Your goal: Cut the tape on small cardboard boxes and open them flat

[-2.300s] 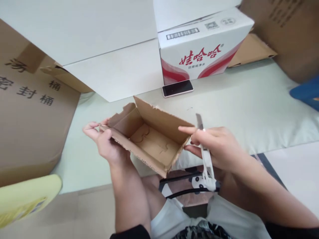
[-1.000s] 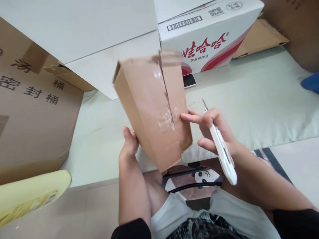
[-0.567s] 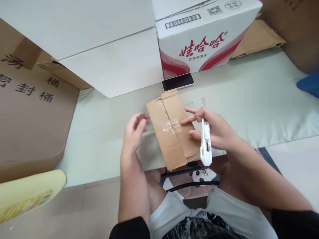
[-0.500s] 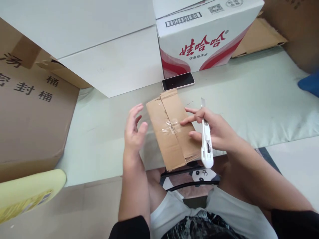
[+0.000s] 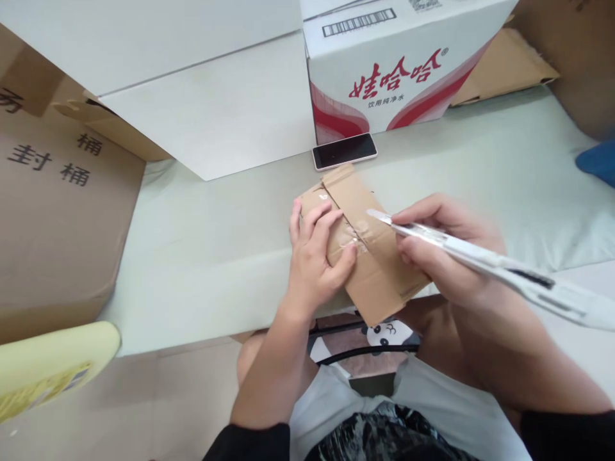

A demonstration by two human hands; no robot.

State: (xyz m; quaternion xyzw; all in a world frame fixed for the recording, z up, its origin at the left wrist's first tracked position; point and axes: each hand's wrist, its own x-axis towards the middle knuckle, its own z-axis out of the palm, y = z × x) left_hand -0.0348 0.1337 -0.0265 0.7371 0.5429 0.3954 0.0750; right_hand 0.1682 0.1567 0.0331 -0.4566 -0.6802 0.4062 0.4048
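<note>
A small brown cardboard box [image 5: 384, 285] lies slanted at the table's front edge, with crinkled clear tape across its middle seam. My left hand [image 5: 314, 256] rests on the left part of its top, fingers spread and thumb beside the tape. In my right hand [image 5: 454, 246] is a white utility knife [image 5: 500, 262], gripped near its front end. Its blade points left over the box top, close to the seam and the tape. Whether the blade touches the cardboard I cannot tell. The right hand is partly blurred.
Behind the box lies a phone [image 5: 344, 151], in front of a red-and-white carton [image 5: 384, 83]. Large white boxes [image 5: 206, 115] stand back left, a big brown carton [image 5: 62, 211] at the left. A yellow container [image 5: 57, 365] is at lower left, a blue object [image 5: 598, 161] at far right.
My left hand has come down onto the box from its left side. My right hand has turned the knife from upright to pointing left. The box has shifted slightly right.
</note>
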